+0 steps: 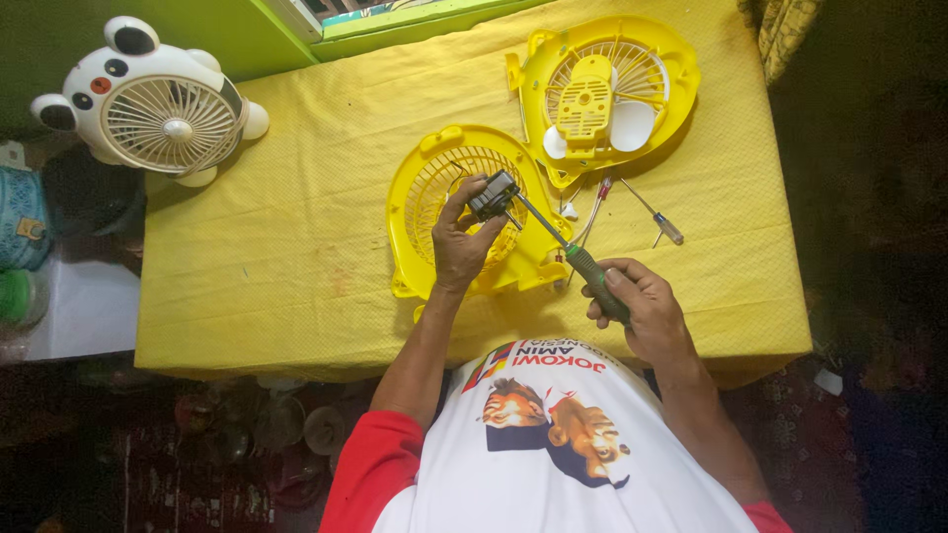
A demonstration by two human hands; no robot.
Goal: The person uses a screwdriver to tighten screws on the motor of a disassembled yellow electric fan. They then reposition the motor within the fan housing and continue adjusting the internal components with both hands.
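The left hand (457, 240) is lifted up over the counter (296, 227), which has a yellow cloth on it. Its fingers are pinching a small dark motor (493, 194) by the sides. The motor is in the air, right above a yellow fan cover (425, 207) that lies flat on the cloth.

The right hand (637, 311) is closed tight around the green handle of a screwdriver (585, 266). The thin metal tip of the screwdriver points up and to the left and touches the motor.

Farther back on the counter lies another yellow fan part (671, 69) with a round grille. A yellow piece and a white blade sit on top of it. Just beside it, between the two yellow parts, lie two more small screwdrivers (662, 222), one with a red bit on its handle.

At the far left corner of the counter stands a little white fan (163, 109) shaped like a panda, with black ears. It is well apart from both hands
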